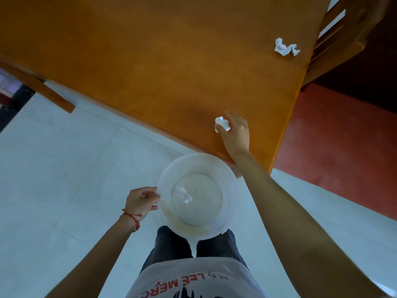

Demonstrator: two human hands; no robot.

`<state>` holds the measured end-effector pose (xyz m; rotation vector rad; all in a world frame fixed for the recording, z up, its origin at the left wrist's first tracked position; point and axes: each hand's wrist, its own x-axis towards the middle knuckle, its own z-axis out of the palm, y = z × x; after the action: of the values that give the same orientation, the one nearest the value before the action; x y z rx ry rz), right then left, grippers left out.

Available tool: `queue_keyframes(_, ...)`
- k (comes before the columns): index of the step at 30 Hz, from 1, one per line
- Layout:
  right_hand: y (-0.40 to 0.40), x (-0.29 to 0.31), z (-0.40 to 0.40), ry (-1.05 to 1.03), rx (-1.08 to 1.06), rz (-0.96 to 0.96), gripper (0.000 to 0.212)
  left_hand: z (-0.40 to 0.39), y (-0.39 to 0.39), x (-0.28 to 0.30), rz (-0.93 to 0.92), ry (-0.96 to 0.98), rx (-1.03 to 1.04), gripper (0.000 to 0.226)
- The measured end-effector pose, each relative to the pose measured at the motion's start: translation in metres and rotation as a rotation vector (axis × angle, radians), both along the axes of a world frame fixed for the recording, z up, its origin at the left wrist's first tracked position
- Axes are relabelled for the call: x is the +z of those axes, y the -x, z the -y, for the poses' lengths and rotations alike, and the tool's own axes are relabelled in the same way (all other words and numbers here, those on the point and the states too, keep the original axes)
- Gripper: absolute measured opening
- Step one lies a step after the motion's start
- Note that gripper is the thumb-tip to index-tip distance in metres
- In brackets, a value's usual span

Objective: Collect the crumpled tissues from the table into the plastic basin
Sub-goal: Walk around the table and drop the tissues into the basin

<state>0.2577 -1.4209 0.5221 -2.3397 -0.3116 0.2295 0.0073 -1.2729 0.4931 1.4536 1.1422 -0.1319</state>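
Observation:
My left hand (141,200) grips the left rim of a white plastic basin (227,186), held in the air just below the table's near edge. One crumpled tissue (183,194) lies inside the basin. My right hand (236,132) rests on the orange wooden table (150,61) near its front right corner, fingers closed around a small crumpled tissue (222,123). Another crumpled tissue (285,47) lies farther back near the table's right edge, apart from both hands.
A wooden chair (339,37) stands at the table's far right side. Another wooden piece (43,89) juts out at the left under the table edge. Pale tiled floor (64,168) lies below, and red floor (335,147) to the right.

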Motion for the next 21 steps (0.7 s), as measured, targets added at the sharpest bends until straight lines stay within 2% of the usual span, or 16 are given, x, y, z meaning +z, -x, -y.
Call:
queue_keyframes(3,-0.007,-0.009,-0.007,0.04,0.034,-0.021,0.048,0.002,0.0,-0.001,-0.007,0.003,0.009,0.022)
queue_keyframes(8,-0.008,-0.021,-0.003,0.07,0.054,-0.019,0.033,0.002,0.0,-0.003,-0.028,-0.002,0.01,0.019)
queue_keyframes(15,0.016,-0.004,0.003,-0.033,0.013,-0.008,0.024,0.002,0.001,-0.007,-0.006,-0.021,0.013,0.024)
queue_keyframes(21,0.09,0.009,0.022,-0.188,0.037,-0.049,0.016,0.003,0.002,-0.009,-0.006,-0.004,-0.009,0.02)
